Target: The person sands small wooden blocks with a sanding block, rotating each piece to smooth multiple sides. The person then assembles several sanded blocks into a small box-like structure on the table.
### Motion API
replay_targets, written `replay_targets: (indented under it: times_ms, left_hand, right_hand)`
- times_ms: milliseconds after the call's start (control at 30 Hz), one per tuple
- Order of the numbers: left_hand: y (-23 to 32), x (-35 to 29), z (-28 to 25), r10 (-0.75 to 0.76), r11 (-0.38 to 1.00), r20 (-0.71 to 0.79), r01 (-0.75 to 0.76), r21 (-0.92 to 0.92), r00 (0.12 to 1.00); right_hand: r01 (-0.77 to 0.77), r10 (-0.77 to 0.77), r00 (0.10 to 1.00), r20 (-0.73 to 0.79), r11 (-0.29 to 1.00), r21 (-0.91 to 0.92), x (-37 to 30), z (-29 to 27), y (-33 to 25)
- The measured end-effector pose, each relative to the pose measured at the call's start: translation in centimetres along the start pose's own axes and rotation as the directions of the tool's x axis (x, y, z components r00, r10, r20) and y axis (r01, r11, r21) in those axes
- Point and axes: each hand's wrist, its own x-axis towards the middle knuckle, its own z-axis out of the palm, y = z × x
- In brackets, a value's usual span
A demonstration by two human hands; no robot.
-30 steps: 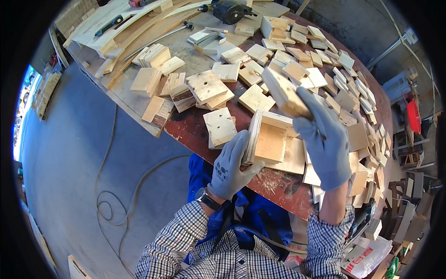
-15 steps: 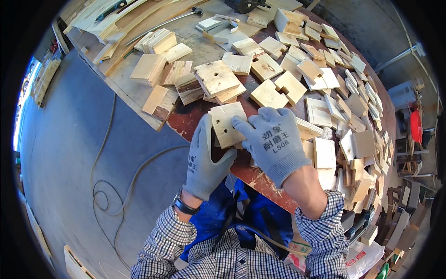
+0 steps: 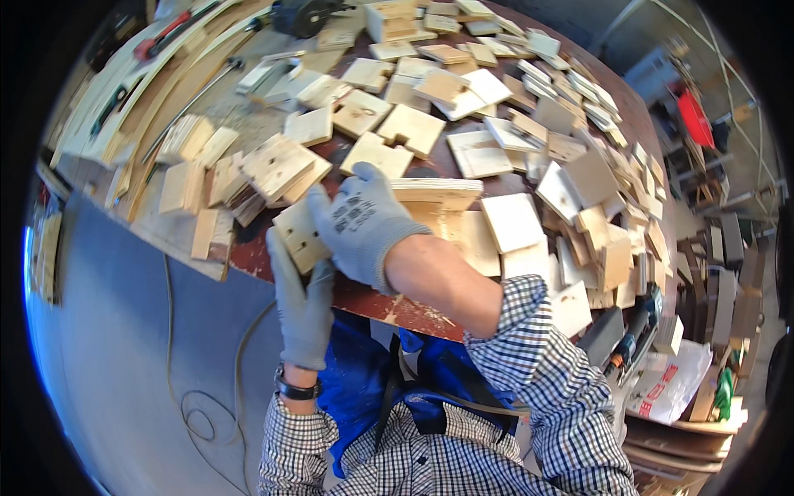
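Clothing: a checked shirt (image 3: 496, 413) with the right sleeve rolled back, and a blue apron (image 3: 364, 388) beneath it, fill the near lower edge.
Left hand (image 3: 302, 302): grey-gloved, a dark watch at the wrist, reaching up from below the table edge; its fingers close on the near end of the notched plywood piece (image 3: 296, 236).
Right hand (image 3: 364, 223): grey-gloved, laid palm-down over the same piece, fingers curled over its far side, gripping it.
Notched plywood piece: pale, flat, held between both hands at the near edge of the table, left of the open wooden box.
Wooden box (image 3: 438, 207): a thin-walled plywood box just right of the right hand, touching it.
Table (image 3: 397, 310): dark red top, worn at the near edge.
Plywood squares (image 3: 513, 223): scattered flat and stacked across the top, thickest toward the right.
Stacked blocks (image 3: 273, 169): a loose heap just beyond the hands, on the left.
Long boards (image 3: 165, 74): lying at the far left with hand tools on them.
Floor (image 3: 124, 347): grey, with a thin cable looping on it.
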Motion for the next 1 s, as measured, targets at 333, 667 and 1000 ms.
replay_targets:
  times_ms: [333,667,1000]
  left_hand:
    - [4.7,-4.9,-1.2,0.345,0.917,-0.074,-0.32,0.237,0.936]
    - [7.8,-6.4,0.8,-0.031,0.976,0.04,0.039,-0.215,0.999]
    - [7.4,-5.4,0.9,0.392,0.832,0.142,-0.416,0.367,0.909]
  right_hand:
    - [0.148,0.265,0.713,-0.65,0.848,0.509,-11.5,-1.1,-5.3]
    - [-0.612,0.736,0.624,-0.264,0.67,0.421,-14.1,6.2,0.6]
    - [-0.479,0.706,0.459,-0.539,0.708,0.519,-12.7,6.4,-1.0]
